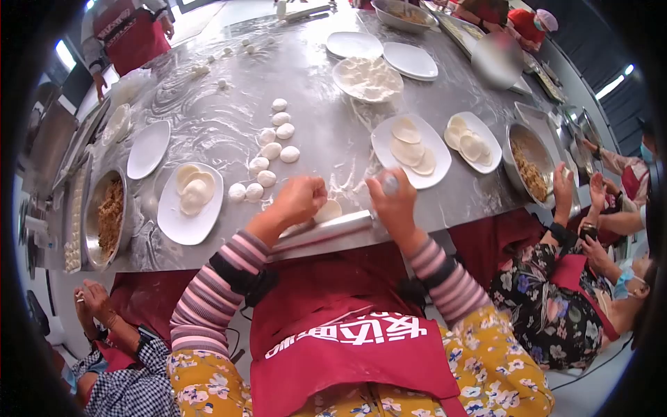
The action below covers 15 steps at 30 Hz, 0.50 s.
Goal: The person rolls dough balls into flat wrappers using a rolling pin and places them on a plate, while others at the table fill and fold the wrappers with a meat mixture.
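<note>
My left hand (299, 199) is closed, fingers curled in, beside a small flat round of dough (329, 210) close to the front edge of the table; what its fingers hold is hidden. My right hand (394, 201) is wrapped round a rounded grey object (390, 183), of which only one end shows between the thumb and fingers. Ahead of my left hand several white dough balls (269, 150) lie in a loose double line. Just beyond my right hand stands a white plate (434, 172) with several thin dough wrappers (406, 151) on it.
A second plate of wrappers (192, 196) and a steel bowl of filling (110, 215) stand at the left. To the right are more wrappers (470, 141) and another filling bowl (529, 165). A flour dish (368, 78) sits farther back. Other people work on both sides.
</note>
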### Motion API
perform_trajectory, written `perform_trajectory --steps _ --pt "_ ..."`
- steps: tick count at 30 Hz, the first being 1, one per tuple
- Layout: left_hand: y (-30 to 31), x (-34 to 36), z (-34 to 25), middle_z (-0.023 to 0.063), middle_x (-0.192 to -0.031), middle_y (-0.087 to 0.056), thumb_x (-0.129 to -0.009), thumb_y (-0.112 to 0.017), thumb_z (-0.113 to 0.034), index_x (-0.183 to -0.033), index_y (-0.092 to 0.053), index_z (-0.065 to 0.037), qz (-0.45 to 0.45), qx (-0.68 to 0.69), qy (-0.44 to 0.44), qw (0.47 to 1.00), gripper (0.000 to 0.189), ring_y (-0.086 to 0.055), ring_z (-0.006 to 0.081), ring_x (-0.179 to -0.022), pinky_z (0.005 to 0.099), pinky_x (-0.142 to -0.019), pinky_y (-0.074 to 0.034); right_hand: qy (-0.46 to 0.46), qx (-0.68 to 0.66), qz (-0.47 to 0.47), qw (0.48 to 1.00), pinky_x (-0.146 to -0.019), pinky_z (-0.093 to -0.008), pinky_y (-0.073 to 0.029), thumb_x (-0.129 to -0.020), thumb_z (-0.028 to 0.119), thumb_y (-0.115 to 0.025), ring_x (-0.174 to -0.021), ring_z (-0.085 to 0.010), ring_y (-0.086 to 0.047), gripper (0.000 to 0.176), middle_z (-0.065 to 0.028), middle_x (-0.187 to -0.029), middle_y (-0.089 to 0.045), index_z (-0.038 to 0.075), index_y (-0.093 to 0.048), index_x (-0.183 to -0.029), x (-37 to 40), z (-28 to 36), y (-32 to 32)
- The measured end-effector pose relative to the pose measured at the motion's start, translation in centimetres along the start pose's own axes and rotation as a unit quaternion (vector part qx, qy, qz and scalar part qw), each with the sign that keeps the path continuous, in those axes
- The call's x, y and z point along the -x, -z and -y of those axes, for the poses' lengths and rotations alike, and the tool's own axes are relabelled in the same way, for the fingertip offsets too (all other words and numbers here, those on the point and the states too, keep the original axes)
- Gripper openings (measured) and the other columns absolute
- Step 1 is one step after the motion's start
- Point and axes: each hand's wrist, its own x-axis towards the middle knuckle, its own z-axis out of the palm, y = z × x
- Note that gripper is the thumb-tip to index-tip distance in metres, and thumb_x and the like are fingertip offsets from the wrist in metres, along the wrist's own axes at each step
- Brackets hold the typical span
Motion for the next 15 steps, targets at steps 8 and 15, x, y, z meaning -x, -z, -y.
perform_trajectory --steps 8,15 --pt "0.1 -0.9 -1.6 0.0181 -0.074 -0.062 -0.077 -0.061 -0.013 -0.083 -0.06 -0.001 -0.023 -0.05 -0.008 0.998 0.013 -0.061 0.0299 -0.068 0.0364 -0.061 -0.047 -0.024 -0.031 0.007 0.999 -0.05 -0.0364 -0.044 -0.073 0.008 -0.069 -0.053 -0.0359 -0.054 0.022 -0.0156 -0.061 -0.053 0.004 -0.048 -0.078 -4.0 -0.7 -3.8" --pt "0.3 0.4 0.2 0.0155 -0.07 -0.062 -0.077 -0.064 -0.012 -0.08 -0.06 0.002 0.032 0.066 0.052 0.996 0.015 -0.06 0.0203 -0.062 0.0359 -0.059 -0.047 -0.094 -0.045 0.02 0.994 -0.048 -0.0371 -0.043 -0.071 0.006 -0.071 -0.055 -0.032 -0.056 0.023 -0.0158 -0.065 -0.056 0.004 -0.048 -0.078 0.7 0.5 0.3"
